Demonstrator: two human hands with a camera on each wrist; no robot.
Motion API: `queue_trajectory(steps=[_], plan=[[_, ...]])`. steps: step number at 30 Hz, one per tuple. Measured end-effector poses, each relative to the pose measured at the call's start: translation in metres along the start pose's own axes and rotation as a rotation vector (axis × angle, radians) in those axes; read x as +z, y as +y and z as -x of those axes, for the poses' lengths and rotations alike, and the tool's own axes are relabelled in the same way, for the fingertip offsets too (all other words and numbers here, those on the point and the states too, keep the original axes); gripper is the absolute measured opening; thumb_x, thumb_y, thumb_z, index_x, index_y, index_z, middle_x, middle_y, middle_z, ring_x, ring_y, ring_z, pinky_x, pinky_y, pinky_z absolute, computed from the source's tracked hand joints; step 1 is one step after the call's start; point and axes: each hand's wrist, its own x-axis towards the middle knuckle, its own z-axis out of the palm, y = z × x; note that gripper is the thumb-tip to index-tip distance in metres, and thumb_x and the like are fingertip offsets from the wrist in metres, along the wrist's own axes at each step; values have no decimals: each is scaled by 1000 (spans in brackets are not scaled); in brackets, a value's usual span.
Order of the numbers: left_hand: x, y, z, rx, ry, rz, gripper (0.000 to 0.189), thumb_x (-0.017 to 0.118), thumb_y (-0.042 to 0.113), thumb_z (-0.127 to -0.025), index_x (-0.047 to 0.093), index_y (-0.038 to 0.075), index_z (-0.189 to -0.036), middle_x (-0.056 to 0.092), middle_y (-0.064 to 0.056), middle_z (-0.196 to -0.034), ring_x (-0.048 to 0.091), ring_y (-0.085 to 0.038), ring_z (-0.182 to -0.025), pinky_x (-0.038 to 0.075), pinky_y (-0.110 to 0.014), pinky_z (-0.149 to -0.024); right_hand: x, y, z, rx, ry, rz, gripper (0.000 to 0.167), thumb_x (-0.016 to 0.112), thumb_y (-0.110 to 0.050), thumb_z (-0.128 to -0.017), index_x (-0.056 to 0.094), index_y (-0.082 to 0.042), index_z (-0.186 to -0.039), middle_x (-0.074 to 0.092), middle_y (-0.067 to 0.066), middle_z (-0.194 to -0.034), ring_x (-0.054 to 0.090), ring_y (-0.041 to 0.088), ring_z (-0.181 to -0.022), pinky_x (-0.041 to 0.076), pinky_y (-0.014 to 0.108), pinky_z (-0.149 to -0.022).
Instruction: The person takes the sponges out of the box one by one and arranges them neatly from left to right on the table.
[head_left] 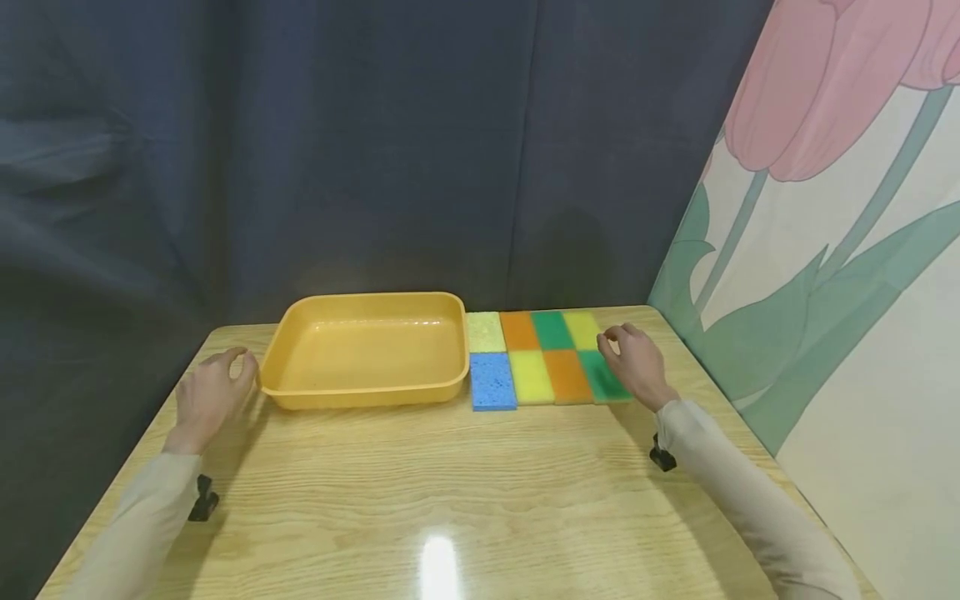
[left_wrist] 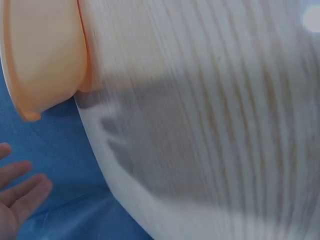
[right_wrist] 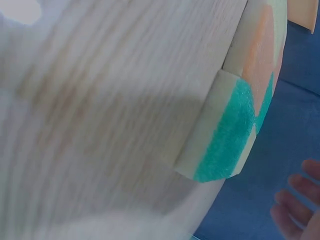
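Note:
My left hand (head_left: 213,393) is beside the left end of a yellow plastic tray (head_left: 363,398), its relaxed fingers near the rim and holding nothing. In the left wrist view its fingers (left_wrist: 30,195) are spread below the tray's corner. Over the right end of a block of sponges, my right hand (head_left: 636,362) hovers with loosely bent, bare fingers. Beneath it lies a green sponge (head_left: 602,379), partly covered by the hand. The sponges sit edge to edge in two rows, among them a blue sponge (head_left: 492,382), an orange sponge (head_left: 567,377) and a yellow sponge (head_left: 532,377).
The tray and sponges stand along the back of a light wooden table (head_left: 420,475). Behind it hangs a dark blue curtain (head_left: 390,150). On the right, a wall (head_left: 840,208) with painted tulips runs along the table's side.

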Motion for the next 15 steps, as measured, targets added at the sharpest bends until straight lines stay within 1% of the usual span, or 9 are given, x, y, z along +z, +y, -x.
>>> queue_trajectory(steps=[2, 4, 5, 7, 9, 10, 12, 13, 15], plan=[[0, 2, -3, 53, 75, 3, 33, 54, 21, -97, 69, -7, -108, 67, -30, -100, 59, -49, -60, 45, -60, -45, 0, -1, -4, -41, 21, 9, 31, 58, -24, -101, 69, 4, -105, 66, 21, -104, 62, 41, -92, 54, 56, -77], [0, 4, -5, 84, 112, 10, 31, 55, 19, -96, 70, -6, -107, 68, -28, -103, 62, -52, -69, 46, -65, -51, 0, -1, -8, -72, 40, 28, 31, 61, -26, -100, 70, 4, -105, 66, 21, -106, 61, 42, -96, 52, 57, -81], [-1, 5, -7, 90, 116, 15, 32, 56, 19, -96, 70, -6, -108, 68, -27, -105, 62, -53, -76, 47, -67, -55, 0, -1, -10, -84, 43, 38, 32, 61, -27, -99, 70, 3, -107, 66, 21, -108, 60, 42, -98, 51, 57, -84], [-1, 6, -9, 88, 105, 24, 33, 55, 20, -95, 68, -5, -111, 66, -27, -112, 61, -52, -93, 47, -69, -65, -1, -1, -13, -99, 38, 62, 35, 62, -29, -99, 68, 3, -111, 65, 22, -114, 58, 43, -105, 47, 59, -91], [-2, 7, -11, 95, 79, 25, 35, 56, 21, -95, 66, -6, -115, 63, -28, -118, 57, -51, -108, 47, -70, -80, -1, -1, -17, -105, 22, 87, 40, 62, -32, -98, 67, 3, -117, 62, 23, -122, 54, 44, -114, 42, 60, -99], [-2, 7, -12, 95, 62, 23, 36, 55, 21, -96, 65, -6, -118, 61, -29, -122, 53, -50, -115, 44, -69, -89, -2, 0, -18, -107, 10, 100, 43, 61, -34, -99, 65, 2, -121, 60, 24, -126, 51, 44, -118, 38, 60, -103], [-2, 7, -14, 93, 21, 10, 40, 54, 24, -97, 62, -5, -123, 55, -31, -131, 44, -50, -127, 35, -66, -105, -3, 0, -20, -107, -17, 121, 48, 59, -37, -99, 62, 2, -127, 55, 24, -134, 46, 44, -126, 32, 60, -109], [-2, 8, -15, 91, 1, 1, 42, 53, 25, -97, 61, -4, -126, 52, -32, -134, 39, -50, -132, 28, -64, -111, -3, 1, -21, -106, -32, 133, 51, 58, -38, -100, 60, 2, -130, 53, 24, -138, 43, 44, -129, 30, 60, -111], [-2, 7, -16, 80, -42, -21, 45, 50, 29, -99, 58, -1, -131, 45, -33, -141, 30, -49, -139, 15, -62, -117, -4, 1, -23, -99, -69, 151, 56, 55, -42, -101, 55, 1, -136, 46, 24, -145, 37, 44, -135, 25, 60, -113]])
